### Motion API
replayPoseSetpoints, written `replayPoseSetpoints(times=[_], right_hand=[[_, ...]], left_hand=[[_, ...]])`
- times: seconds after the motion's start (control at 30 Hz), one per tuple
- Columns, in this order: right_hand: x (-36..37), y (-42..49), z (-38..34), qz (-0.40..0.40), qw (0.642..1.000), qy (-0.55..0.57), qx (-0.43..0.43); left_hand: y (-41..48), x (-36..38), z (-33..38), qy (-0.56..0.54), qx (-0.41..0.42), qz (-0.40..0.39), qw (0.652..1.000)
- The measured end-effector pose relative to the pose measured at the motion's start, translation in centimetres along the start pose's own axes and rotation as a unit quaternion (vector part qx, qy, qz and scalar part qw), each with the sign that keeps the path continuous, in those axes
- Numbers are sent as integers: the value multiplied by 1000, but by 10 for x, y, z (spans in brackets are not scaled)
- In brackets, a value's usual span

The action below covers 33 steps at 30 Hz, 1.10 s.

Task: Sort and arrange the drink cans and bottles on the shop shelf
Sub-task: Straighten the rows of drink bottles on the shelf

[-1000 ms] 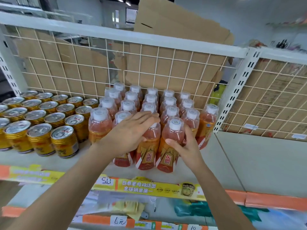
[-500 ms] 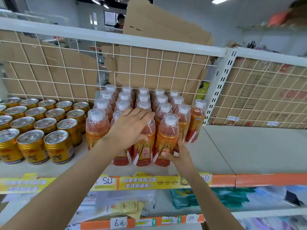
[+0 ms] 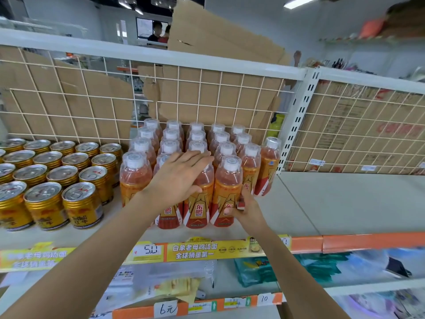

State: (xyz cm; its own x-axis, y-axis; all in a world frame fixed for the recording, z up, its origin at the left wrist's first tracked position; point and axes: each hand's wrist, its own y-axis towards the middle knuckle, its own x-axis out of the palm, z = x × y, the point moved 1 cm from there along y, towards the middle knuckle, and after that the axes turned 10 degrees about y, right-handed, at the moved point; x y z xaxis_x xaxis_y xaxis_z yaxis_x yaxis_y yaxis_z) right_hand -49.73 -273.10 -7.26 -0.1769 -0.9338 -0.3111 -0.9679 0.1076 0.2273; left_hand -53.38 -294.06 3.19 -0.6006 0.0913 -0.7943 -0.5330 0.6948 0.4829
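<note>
Both hands are at the front of the block of bottles: the left hand [image 3: 181,178] lies flat with straight fingers spread across the shoulders of the two middle front bottles, palm against them, while the right hand [image 3: 247,209] curls round the lower label of the front bottle [image 3: 227,180] at the right end of the front row, thumb on its face and fingers behind its side. Below the arms, the lower shelf [image 3: 358,290] holds packets in plastic with handwritten price tags along its edge. A yellow price strip [image 3: 195,249] runs along the front lip of the upper shelf [image 3: 322,203], on which all the drinks stand. The orange bottles [image 3: 197,137], white-capped and upright, are packed in close rows running back to the grid, and one stray bottle [image 3: 269,166] leans slightly at the right edge, just beside the upright post [image 3: 301,111]. To the left, near the bottles, gold cans [image 3: 66,166] stand in tidy rows, tops silver. Behind everything is a white wire grid [image 3: 207,93] backed by sheets of brown cardboard [image 3: 220,40], one sheet rising above the top rail.
</note>
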Motion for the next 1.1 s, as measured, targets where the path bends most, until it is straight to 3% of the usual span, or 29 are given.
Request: replayPoseSetpoints(times=[0.3,0.53,0.7,0.77,0.9,0.97,1.1], right_hand=[[4,-7,-4,14,994,-111,8],[-18,-13,-17,-39,983,-176,-18],[-74,-12,-25,90,986,-128,-59],[-99,-3,-26,144,986,-74,-40],[-136,32,-12,179,983,-23,13],[-141,51,-8,167,985,-24,33],[-134,86,-1,53,998,24,34]], left_hand=[[-9,4,10,-2,-35,-5,999],[-2,-1,21,-23,-85,8,996],[11,-7,27,-61,-130,4,990],[21,-7,30,-78,-134,-6,988],[45,-4,40,-113,-135,-16,984],[58,-4,43,-128,-138,-23,982],[79,-1,45,-121,-149,-85,978]])
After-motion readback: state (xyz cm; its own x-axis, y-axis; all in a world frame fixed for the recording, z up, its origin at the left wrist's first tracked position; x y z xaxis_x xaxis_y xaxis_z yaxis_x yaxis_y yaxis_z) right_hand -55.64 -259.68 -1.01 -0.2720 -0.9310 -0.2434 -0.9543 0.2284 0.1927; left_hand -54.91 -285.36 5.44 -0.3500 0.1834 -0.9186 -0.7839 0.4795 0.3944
